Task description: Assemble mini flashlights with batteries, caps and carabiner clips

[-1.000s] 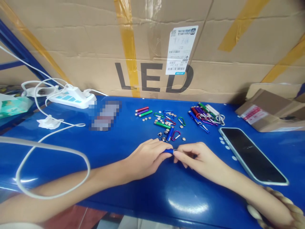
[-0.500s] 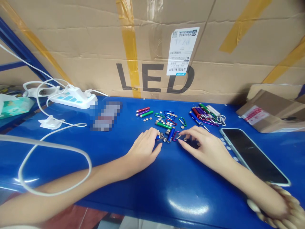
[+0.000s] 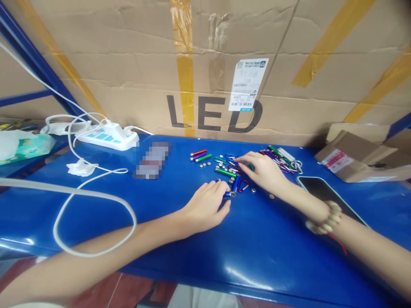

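My left hand is closed around a small blue metal tube, like a mini flashlight, whose ringed end pokes out past the fingers. Just beyond it lie another blue tube and a green tube. My right hand reaches over the pile with thumb and fingers apart, its fingertips by a blue carabiner and a red carabiner. A purple carabiner and several button cells lie around. Part of a green carabiner shows under the right hand.
Red, purple and green tubes lie behind. Tubes with carabiners are heaped at right, near a phone and an open carton. A power strip and looping white cable occupy the left; a large LED carton stands behind.
My right hand has moved away from the purple carabiner, further back over the other carabiners. My left hand still grips the blue tube. The camera view has shifted slightly.
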Demonstrator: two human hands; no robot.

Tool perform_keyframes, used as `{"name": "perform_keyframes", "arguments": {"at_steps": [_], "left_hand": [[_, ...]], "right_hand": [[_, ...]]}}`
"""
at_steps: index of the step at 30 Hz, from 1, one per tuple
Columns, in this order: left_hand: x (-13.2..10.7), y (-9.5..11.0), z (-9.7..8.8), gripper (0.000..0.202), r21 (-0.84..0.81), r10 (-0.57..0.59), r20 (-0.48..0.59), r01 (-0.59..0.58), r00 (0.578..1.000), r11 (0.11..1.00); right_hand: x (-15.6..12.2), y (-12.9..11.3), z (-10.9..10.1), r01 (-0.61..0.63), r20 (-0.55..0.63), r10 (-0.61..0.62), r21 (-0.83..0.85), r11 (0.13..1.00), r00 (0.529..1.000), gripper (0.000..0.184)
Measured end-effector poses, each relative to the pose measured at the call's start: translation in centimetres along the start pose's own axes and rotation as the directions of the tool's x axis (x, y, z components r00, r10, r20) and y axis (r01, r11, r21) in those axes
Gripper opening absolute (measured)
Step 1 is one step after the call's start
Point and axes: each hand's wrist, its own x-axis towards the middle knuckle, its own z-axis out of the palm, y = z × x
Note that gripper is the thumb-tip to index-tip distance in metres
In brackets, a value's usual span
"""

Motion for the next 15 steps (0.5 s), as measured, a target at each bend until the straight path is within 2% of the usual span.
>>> {"name": "perform_keyframes", "arguments": {"at_steps": [4,8,12,15], "left_hand": [[-0.1,0.0,0.0,0.012,-0.036,-0.033,-0.009,0.033,0.999,0.999],[-0.1,-0.1,0.1,0.011,-0.050,-0.041,-0.018,0.040,0.999,0.998],[-0.1,-0.1,-0.1,0.008,-0.101,-0.052,-0.027,0.049,0.998,0.994],[-0.1,-0.1,-0.4,0.008,-0.169,-0.107,-0.020,0.102,0.994,0.980]], "right_hand": [[3.0,-0.3,-0.2,-0.130,0.151,0.139,-0.064,0.989,0.979,0.022],[4.5,-0.1,0.0,-0.159,0.203,0.165,-0.048,0.986,0.965,0.014],[4.4,0.2,-0.5,-0.186,0.225,0.183,-0.008,0.983,0.957,0.011],[3.0,-0.2,-1.2,-0.164,0.208,0.146,0.069,0.984,0.967,0.011]]}}
